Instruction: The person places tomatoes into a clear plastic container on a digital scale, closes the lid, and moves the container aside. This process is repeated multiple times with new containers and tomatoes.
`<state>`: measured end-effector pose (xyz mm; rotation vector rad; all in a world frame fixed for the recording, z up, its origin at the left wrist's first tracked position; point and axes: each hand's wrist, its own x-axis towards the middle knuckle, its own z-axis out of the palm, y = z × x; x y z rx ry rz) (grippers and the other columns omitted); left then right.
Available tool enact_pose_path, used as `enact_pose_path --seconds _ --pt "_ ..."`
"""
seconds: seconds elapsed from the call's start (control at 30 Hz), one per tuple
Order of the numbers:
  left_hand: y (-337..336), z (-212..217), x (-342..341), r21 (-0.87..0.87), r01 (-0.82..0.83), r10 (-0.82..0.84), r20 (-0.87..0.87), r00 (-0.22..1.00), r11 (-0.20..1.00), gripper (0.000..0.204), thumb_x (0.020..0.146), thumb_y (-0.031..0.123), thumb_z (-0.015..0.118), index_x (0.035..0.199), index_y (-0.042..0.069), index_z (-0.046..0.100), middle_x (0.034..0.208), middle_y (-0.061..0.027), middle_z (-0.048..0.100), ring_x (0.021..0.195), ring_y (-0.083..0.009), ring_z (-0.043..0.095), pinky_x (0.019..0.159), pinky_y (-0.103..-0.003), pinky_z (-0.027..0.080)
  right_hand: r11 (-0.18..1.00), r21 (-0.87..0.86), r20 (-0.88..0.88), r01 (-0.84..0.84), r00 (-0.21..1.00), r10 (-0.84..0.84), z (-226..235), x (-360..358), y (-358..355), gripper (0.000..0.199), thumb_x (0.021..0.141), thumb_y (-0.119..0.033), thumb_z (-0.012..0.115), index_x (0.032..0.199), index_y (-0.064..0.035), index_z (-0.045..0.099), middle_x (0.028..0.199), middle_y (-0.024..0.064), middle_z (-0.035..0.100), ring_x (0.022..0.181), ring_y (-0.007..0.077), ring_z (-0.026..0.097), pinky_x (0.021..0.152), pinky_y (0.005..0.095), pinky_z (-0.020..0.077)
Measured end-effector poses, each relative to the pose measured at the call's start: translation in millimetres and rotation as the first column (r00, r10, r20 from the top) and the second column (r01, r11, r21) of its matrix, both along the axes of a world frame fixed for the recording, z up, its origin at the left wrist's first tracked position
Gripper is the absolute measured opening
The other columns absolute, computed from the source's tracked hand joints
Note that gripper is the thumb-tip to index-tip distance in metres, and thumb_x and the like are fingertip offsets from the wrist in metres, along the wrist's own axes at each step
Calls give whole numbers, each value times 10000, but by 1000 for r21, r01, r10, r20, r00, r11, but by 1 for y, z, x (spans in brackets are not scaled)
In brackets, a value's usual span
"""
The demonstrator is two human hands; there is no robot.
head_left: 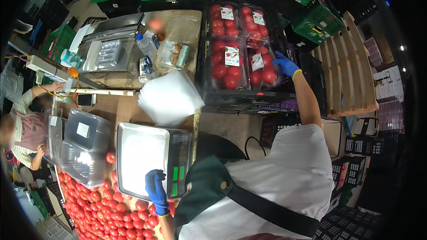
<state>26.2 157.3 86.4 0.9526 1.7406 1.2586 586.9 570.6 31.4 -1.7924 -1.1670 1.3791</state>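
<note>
My right hand (287,65), in a blue glove with a yellow cuff, grips the right edge of a clear plastic pack of tomatoes (268,76). This pack sits slightly askew in the near right corner of a black crate (208,40), beside three other labelled tomato packs (230,78). My left hand (155,191), gloved the same way, hovers over the near right part of the scale's steel pan (138,160). Its fingers are loosely bent and I see nothing in them. Green digits glow on the scale's display (175,181).
Loose tomatoes (109,215) cover the table's near left. Clear empty trays (84,151) stand left of the scale, and a stack of film sheets (171,98) lies beyond it. A wrapping machine (111,46), a bottle (144,44) and a wooden pallet (349,66) are farther off. Another person (31,126) works at the left.
</note>
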Motion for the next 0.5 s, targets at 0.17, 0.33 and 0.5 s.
enact_pose_path --seconds 0.17,0.33,0.5 --pt "-36 -10 -7 -1 -158 158 -25 987 987 139 925 35 452 1012 -23 543 926 -106 607 742 -160 591 687 -266 483 781 501 824 -372 481 -299 -6 -67 45 532 823 -179 586 1327 -129 424 1154 180 571 1002 381 567 836 441 475" --pt "-65 -15 -3 30 -389 388 25 921 921 131 922 36 483 1019 -28 545 912 -102 607 764 -166 598 691 -268 489 310 735 572 -603 797 196 85 -347 -12 315 893 -174 553 1199 -101 564 1150 172 585 1051 348 562 891 385 459" --pt "-65 12 1 -21 -440 440 61 896 898 119 914 17 511 1011 -23 567 915 -58 614 807 -115 583 735 -237 468 -220 819 504 -531 479 719 82 -597 -136 289 876 -268 582 1109 -100 617 1127 107 608 1023 283 575 889 382 451"
